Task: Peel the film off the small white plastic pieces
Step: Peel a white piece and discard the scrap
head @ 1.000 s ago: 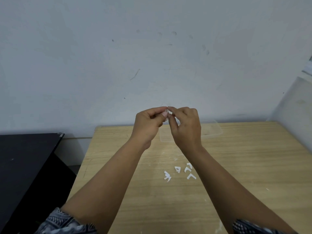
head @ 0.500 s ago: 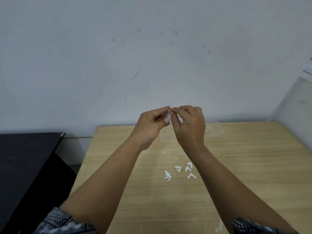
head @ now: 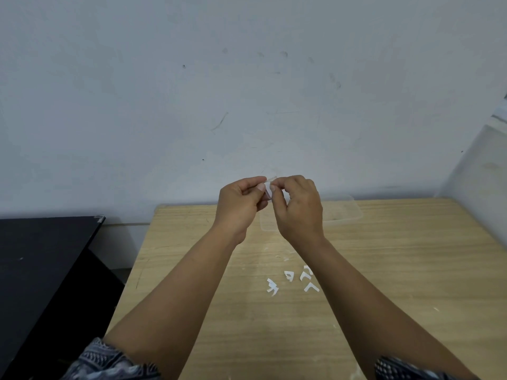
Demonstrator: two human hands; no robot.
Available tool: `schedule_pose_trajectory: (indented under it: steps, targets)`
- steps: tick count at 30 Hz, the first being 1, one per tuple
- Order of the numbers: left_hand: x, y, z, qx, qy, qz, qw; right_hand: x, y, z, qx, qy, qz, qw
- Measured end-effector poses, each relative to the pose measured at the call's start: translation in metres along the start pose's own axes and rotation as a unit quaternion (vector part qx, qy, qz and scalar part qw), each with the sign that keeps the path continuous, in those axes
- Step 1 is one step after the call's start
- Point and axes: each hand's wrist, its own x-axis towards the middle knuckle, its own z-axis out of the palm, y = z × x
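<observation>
We hold one small white piece (head: pixel 268 191) raised above the surface (head: pixel 397 270), left hand (head: pixel 241 204) and right hand (head: pixel 297 207) both pinching it mid-peel, spare pieces (head: pixel 293 281) lying nearer us, next probably lifting the film edge further.

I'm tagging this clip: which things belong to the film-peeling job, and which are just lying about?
Job:
- left hand and right hand, pinching one small piece between them
- white pieces lying on the wooden table

Lying about:
- clear plastic container, behind the hands
- black surface, left of the table
</observation>
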Motion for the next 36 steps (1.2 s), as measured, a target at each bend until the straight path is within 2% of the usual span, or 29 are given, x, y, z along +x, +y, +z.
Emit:
schedule_pose_trajectory:
  steps: [13, 17, 20, 26, 31, 36]
  targets:
    - [0.009, -0.001, -0.006, -0.049, 0.064, -0.026, 0.996, -0.007, 0.007, 0.003, 0.067, -0.040, 0.016, 0.997]
    - [0.010, -0.006, -0.008, -0.052, 0.088, -0.024, 0.994, -0.012, 0.007, 0.004, 0.096, -0.018, 0.064, 0.993]
    - [0.011, -0.017, -0.014, -0.029, 0.095, -0.028, 0.995, -0.022, 0.017, 0.006, 0.113, -0.023, 0.136, 0.984]
    - [0.004, -0.056, -0.029, 0.042, 0.113, -0.076, 0.990, -0.066, 0.067, 0.015, 0.024, -0.123, 0.253, 0.959]
    - [-0.011, -0.105, -0.042, 0.101, 0.124, -0.130, 0.979, -0.117, 0.108, 0.019, -0.049, -0.210, 0.332, 0.918]
    - [-0.028, -0.145, -0.044, 0.129, 0.118, -0.176, 0.969, -0.148, 0.132, 0.019, -0.118, -0.283, 0.357, 0.882]
